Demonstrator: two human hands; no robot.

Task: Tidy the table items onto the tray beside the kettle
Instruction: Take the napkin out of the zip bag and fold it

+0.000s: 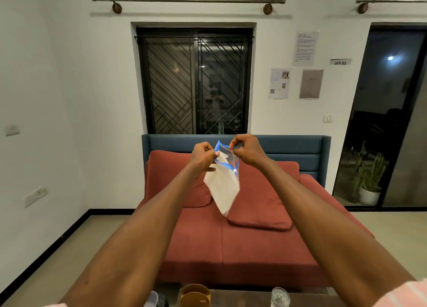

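At the bottom edge, nearest the camera, a dark table (242, 298) carries a gold-coloured cup (195, 295) at left of centre and a clear glass (280, 297) to its right, the 2 standing well apart. A dark object (159, 299) lies just left of the cup; what it is cannot be told. A pink striped sleeve (409, 293) shows at the lower right corner.

2 bare forearms reach forward and converge at mid-frame, well above the table. The left hand (202, 157) has its fingers curled and pinches the left side of the mouth of a clear zip bag (223, 184). The right hand (246, 149), fingers likewise curled, pinches the right side of the same mouth. The blue zip strip (218, 148) is pulled apart between the 2 hands, so the mouth gapes. The bag hangs tilted, its lower corner pointing down and to the right, and holds a white folded sheet (219, 191) that fills most of it. The bag touches nothing but the hands.

Behind the hands stands a red sofa (242, 249) with 2 loose red cushions (258, 202) and a blue padded backrest (288, 145). Beyond it, a white wall holds a dark window with a diagonal metal grille (195, 82) under a curtain rod (188, 0). To the right hang 3 paper notices (305, 49) and a label reading "WS 03" (340, 62). At far right, a dark glass door (392, 112) shows a potted plant (369, 182) at its foot.
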